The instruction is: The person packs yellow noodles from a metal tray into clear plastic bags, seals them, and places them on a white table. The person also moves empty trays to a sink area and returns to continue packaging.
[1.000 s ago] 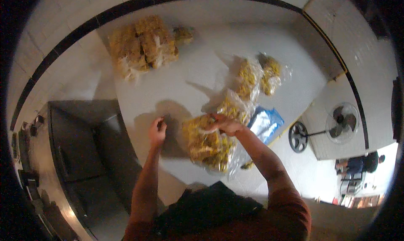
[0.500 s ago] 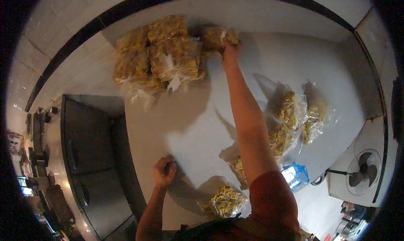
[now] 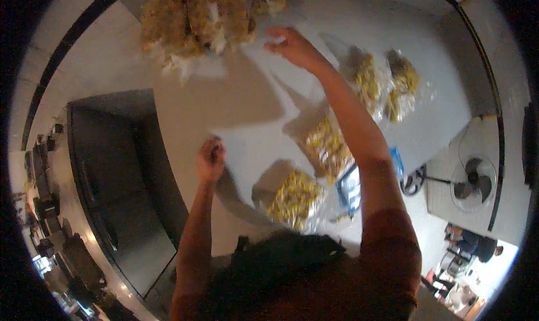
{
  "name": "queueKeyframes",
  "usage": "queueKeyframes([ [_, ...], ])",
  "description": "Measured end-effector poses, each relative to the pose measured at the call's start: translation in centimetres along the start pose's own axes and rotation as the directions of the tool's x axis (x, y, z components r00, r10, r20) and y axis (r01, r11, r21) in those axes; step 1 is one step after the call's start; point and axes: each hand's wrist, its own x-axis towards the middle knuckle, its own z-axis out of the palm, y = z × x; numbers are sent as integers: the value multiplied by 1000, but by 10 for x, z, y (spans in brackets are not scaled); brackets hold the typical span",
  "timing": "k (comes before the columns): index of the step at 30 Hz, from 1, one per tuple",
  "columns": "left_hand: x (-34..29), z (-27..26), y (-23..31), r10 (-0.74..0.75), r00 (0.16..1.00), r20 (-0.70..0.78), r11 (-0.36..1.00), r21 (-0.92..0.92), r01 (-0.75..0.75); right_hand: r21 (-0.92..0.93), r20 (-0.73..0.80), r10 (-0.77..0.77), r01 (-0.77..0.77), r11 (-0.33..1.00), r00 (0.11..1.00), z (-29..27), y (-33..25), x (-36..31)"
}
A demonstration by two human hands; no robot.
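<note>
My right hand [image 3: 293, 47] is over the far part of the pale table [image 3: 247, 152], its fingers apart and nothing in them. Just beyond it lies a clear bag of yellow-brown pieces [image 3: 269, 0], beside a stack of similar, larger bags [image 3: 219, 18] at the far left. My left hand [image 3: 211, 159] hovers near the table's left side with curled fingers; whether they hold anything is hidden. Closer to me lie a bag of yellow pieces [image 3: 297, 195] and another bag [image 3: 325, 144], partly behind my right forearm. Two more bags, one [image 3: 368, 84] and another [image 3: 403, 85], lie to the right.
A blue-and-clear plastic package [image 3: 349, 187] lies near my right upper arm. Left of the table stands a dark cabinet [image 3: 109, 158] with doors. A fan [image 3: 474, 182] stands at the right, with people beyond it at the lower right. A wall borders the table's far side.
My right hand has let go of the bag beside the stack and drawn back toward me, opening. My left hand stays curled. The whole view has shifted, so the bags sit higher in it.
</note>
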Motion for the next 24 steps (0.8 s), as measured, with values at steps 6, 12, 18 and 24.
queueKeyframes([
  [6,2,-5,20,3,1000,26,988,-157,1,-147,745,233,-188,971,625,-19,-98,-264],
  [12,-123,7,123,417,848,329,899,-8,-438,-72,-64,700,-702,708,712,28,-32,-438],
  [18,-140,94,180,781,462,419,484,61,-873,-206,-152,415,-439,874,897,62,-120,-442],
  [24,-57,46,254,468,416,780,792,-161,-589,231,-525,183,-69,971,831,36,-148,-465],
])
